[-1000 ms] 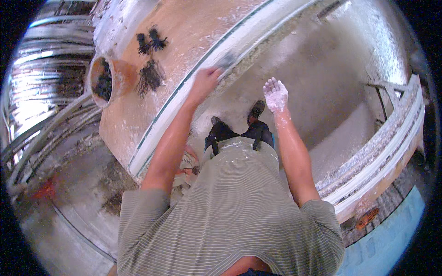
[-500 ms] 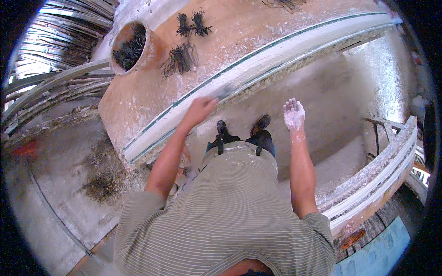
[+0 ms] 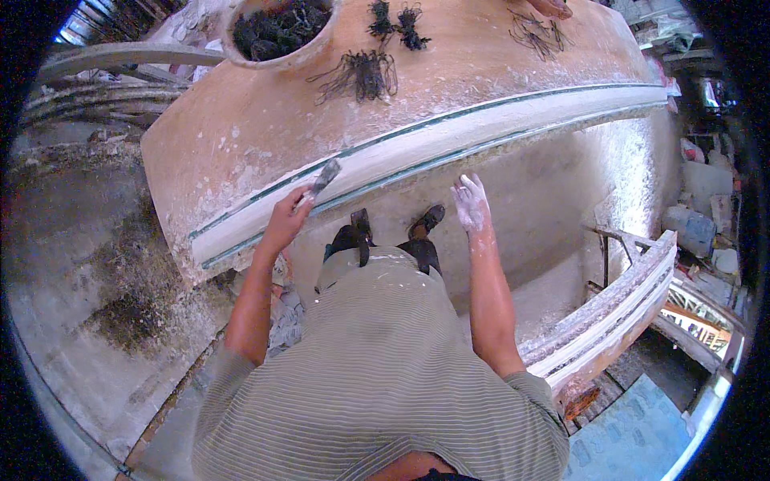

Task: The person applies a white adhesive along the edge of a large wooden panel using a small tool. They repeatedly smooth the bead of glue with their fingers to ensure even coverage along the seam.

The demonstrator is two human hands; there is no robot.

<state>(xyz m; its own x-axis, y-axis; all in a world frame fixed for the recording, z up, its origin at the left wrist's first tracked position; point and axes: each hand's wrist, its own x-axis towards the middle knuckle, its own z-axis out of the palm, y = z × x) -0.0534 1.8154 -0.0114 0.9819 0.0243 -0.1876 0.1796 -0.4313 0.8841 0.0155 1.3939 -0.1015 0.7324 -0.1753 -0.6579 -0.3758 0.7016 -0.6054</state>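
Observation:
In my left hand (image 3: 287, 218) is a small grey scraper (image 3: 325, 178), its flat blade pointing up and away from me. The blade is over a long white plaster-like band (image 3: 385, 156) that runs along a curved form between two dark green edge strips. My left fingers are closed round the scraper's near end. My right hand (image 3: 472, 204), its palm and fingers coated in white, is raised in front of the band's near edge. It holds nothing and its fingers are apart.
On the broad tan surface (image 3: 216, 152) lie dark wiry fibre bundles (image 3: 365, 76), beside a bucket (image 3: 321, 40) of more dark bundles. Another person's hand (image 3: 553, 6) shows at the top. A white curved piece (image 3: 609, 321) stands at right, near a pale blue sheet (image 3: 634, 433).
My left hand has moved left along the band with the scraper, which was blurred before. My view has shifted, and another person's hand now shows at the top. My right fingers are slightly more bent.

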